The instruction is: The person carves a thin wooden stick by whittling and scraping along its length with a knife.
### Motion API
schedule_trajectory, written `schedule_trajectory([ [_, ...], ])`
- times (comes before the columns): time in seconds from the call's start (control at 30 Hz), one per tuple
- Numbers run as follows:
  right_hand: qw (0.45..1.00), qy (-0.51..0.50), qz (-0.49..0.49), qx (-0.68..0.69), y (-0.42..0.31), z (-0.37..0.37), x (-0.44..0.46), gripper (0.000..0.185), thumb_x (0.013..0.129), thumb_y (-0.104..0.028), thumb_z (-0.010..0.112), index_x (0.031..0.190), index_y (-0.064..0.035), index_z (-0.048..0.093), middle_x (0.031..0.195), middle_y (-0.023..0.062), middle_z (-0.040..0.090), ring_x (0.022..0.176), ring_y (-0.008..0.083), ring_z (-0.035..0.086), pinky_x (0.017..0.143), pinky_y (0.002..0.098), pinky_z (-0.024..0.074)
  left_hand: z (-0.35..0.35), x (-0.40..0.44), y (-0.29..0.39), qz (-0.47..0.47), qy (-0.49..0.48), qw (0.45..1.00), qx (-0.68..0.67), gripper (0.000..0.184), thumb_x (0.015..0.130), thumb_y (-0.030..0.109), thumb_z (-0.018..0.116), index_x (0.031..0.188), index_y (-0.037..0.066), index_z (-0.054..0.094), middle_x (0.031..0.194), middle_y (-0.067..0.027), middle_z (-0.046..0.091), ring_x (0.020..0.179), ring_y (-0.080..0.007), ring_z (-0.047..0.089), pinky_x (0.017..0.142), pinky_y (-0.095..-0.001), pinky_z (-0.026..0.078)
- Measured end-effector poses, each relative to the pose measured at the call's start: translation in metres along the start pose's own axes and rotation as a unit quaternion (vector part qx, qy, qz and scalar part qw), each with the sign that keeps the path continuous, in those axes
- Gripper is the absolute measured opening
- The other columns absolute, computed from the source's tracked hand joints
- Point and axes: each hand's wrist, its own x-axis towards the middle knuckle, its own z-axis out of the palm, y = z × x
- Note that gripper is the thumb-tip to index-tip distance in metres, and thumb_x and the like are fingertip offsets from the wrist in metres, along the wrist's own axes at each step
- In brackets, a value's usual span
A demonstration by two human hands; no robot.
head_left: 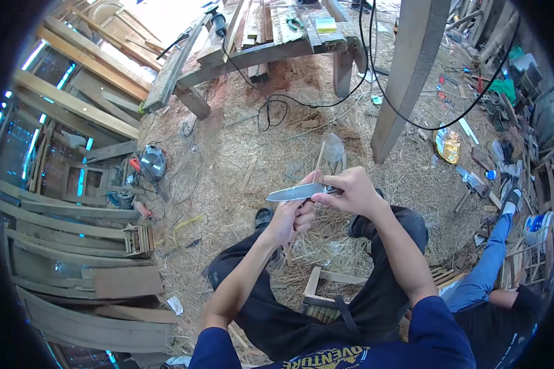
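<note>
A knife (pixel 289 193) with a broad silvery blade lies across in front of me, its tip toward the left. My right hand (pixel 351 192) is closed around its handle. Below and behind the blade, my left hand (pixel 291 216) is closed on a thin wooden stick (pixel 321 155), whose upper end sticks up beyond the fingers. The blade crosses over the stick near my left fingers; whether the two touch is hard to tell.
A wooden workbench (pixel 261 56) stands ahead, with a post (pixel 409 80) and hanging cables to its right. A circular saw (pixel 152 161) lies on the left. Another person's leg (pixel 491 255) stretches along the right. A small wooden frame (pixel 338 278) sits between my legs.
</note>
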Motion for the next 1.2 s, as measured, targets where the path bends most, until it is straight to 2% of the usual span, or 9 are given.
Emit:
schedule_trajectory([
  [0.2, 0.997, -0.049, 0.028, -0.052, -0.007, -0.011, -0.011, 0.04, 0.084, -0.049, 0.075, 0.094, -0.0105, 0.077, 0.054, 0.0106, 0.059, 0.047, 0.0275, 0.059, 0.048, 0.0364, 0.0435, 0.005, 0.015, -0.023, -0.027, -0.026, 0.998, -0.046, 0.053, 0.108, 0.029, 0.041, 0.159, 0.027, 0.027, 0.071, 0.008, 0.029, 0.051, -0.0032, 0.022, 0.044, -0.0194, 0.019],
  [0.23, 0.997, -0.043, 0.038, -0.053, -0.011, -0.013, -0.013, 0.035, 0.078, -0.044, 0.081, 0.088, -0.011, 0.077, 0.053, 0.009, 0.057, 0.046, 0.0262, 0.057, 0.048, 0.0361, 0.0416, 0.009, 0.013, -0.02, -0.031, -0.031, 0.998, -0.037, 0.053, 0.107, 0.03, 0.041, 0.158, 0.027, 0.028, 0.07, 0.0082, 0.028, 0.05, -0.0031, 0.021, 0.043, -0.0192, 0.018],
  [0.7, 0.995, 0.01, -0.018, -0.094, 0.013, -0.032, -0.029, 0.039, 0.069, -0.046, 0.085, 0.078, -0.0094, 0.075, 0.056, 0.0056, 0.061, 0.049, 0.0227, 0.057, 0.05, 0.0344, 0.0398, 0.035, 0.014, -0.022, -0.028, -0.044, 0.997, -0.053, 0.055, 0.106, 0.026, 0.041, 0.159, 0.023, 0.027, 0.065, 0.008, 0.024, 0.046, -0.0027, 0.02, 0.038, -0.018, 0.017],
  [0.77, 0.984, 0.093, 0.04, -0.145, 0.032, -0.045, -0.039, 0.041, 0.08, -0.051, 0.078, 0.076, -0.0105, 0.07, 0.054, 0.0066, 0.06, 0.046, 0.0225, 0.058, 0.05, 0.0361, 0.0434, 0.033, 0.005, -0.027, -0.031, -0.069, 0.997, -0.036, 0.054, 0.106, 0.024, 0.04, 0.159, 0.022, 0.026, 0.065, 0.0075, 0.024, 0.046, -0.0029, 0.02, 0.038, -0.0186, 0.018],
  [0.83, 0.933, 0.201, 0.26, -0.147, 0.033, -0.082, -0.041, 0.04, 0.085, -0.047, 0.075, 0.08, -0.0075, 0.069, 0.055, 0.0088, 0.058, 0.047, 0.0205, 0.058, 0.047, 0.0359, 0.0413, 0.034, -0.008, -0.035, -0.056, -0.117, 0.992, 0.001, 0.053, 0.107, 0.021, 0.04, 0.158, 0.018, 0.027, 0.066, 0.0068, 0.025, 0.046, -0.0033, 0.021, 0.038, -0.0198, 0.019],
  [0.93, 0.903, 0.242, 0.306, -0.18, 0.032, -0.107, -0.061, 0.039, 0.089, -0.043, 0.072, 0.082, -0.0046, 0.068, 0.055, 0.0099, 0.057, 0.048, 0.0182, 0.059, 0.046, 0.0352, 0.0398, 0.033, -0.008, -0.048, 0.003, -0.084, 0.996, -0.028, 0.051, 0.107, 0.022, 0.043, 0.157, 0.016, 0.031, 0.066, 0.0065, 0.026, 0.046, -0.0037, 0.021, 0.038, -0.0204, 0.019],
  [1.07, 0.964, 0.162, 0.193, -0.086, -0.002, -0.055, -0.068, 0.028, 0.093, -0.033, 0.068, 0.088, -0.0058, 0.068, 0.064, 0.0116, 0.061, 0.056, 0.0283, 0.06, 0.056, 0.0402, 0.0448, 0.012, 0.005, -0.044, 0.028, -0.01, 0.999, -0.019, 0.047, 0.107, 0.023, 0.044, 0.153, 0.016, 0.036, 0.065, 0.0058, 0.027, 0.049, -0.0042, 0.024, 0.042, -0.0197, 0.02],
  [1.13, 0.987, 0.064, 0.128, -0.072, -0.002, -0.03, -0.055, 0.026, 0.093, -0.031, 0.066, 0.094, -0.0051, 0.067, 0.072, 0.0136, 0.062, 0.066, 0.0337, 0.061, 0.063, 0.0435, 0.0459, 0.013, 0.004, -0.04, 0.034, -0.002, 0.999, -0.017, 0.047, 0.107, 0.024, 0.045, 0.153, 0.017, 0.036, 0.066, 0.0053, 0.032, 0.05, -0.0037, 0.027, 0.042, -0.0196, 0.021],
  [1.2, 0.996, 0.069, 0.058, -0.011, -0.002, 0.006, -0.038, 0.029, 0.093, -0.032, 0.066, 0.096, -0.0036, 0.065, 0.074, 0.015, 0.062, 0.07, 0.0349, 0.061, 0.064, 0.0443, 0.0459, 0.012, 0.004, -0.036, 0.05, 0.03, 0.998, -0.026, 0.048, 0.107, 0.024, 0.046, 0.154, 0.018, 0.035, 0.067, 0.0048, 0.035, 0.052, -0.0034, 0.028, 0.043, -0.0195, 0.022],
])
